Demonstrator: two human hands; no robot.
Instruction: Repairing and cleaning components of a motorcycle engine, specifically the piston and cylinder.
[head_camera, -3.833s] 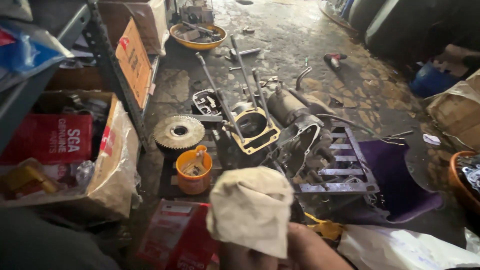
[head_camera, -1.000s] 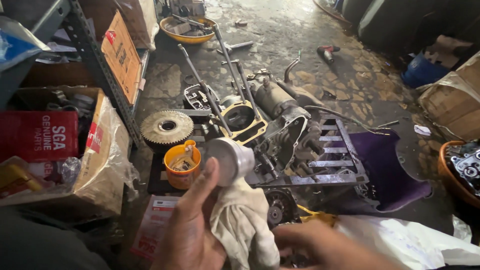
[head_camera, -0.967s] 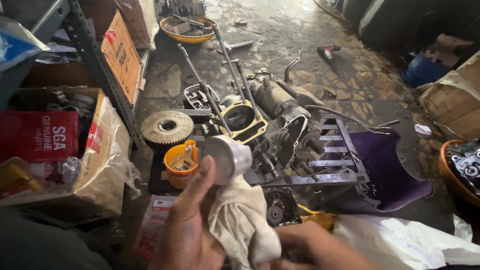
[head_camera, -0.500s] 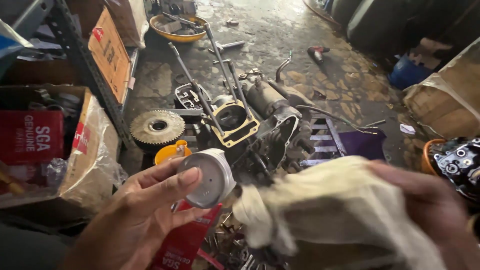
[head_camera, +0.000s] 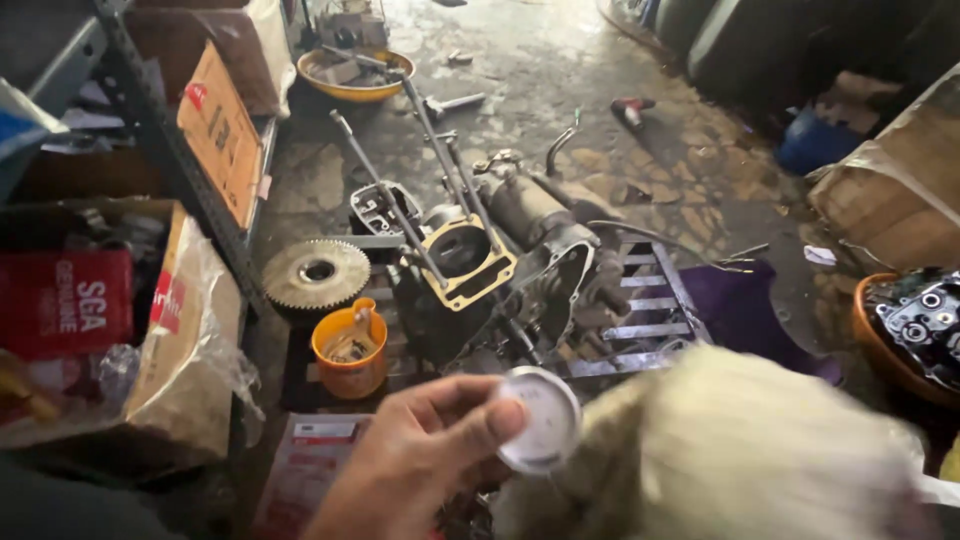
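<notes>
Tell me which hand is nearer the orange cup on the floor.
Left. The left hand, holding the round metal part, sits just below and right of the orange cup. The right hand is hidden under the pale rag, farther right.

Nearly four seconds back I held only the rag (head_camera: 740, 450), bunched up low in the middle. Then my left hand (head_camera: 420, 465) brought up the piston (head_camera: 540, 418), raised above the rag. Now the piston sits lower, its pale crown facing me under my thumb, and the rag has swung out to its right, spread wide and blurred.
</notes>
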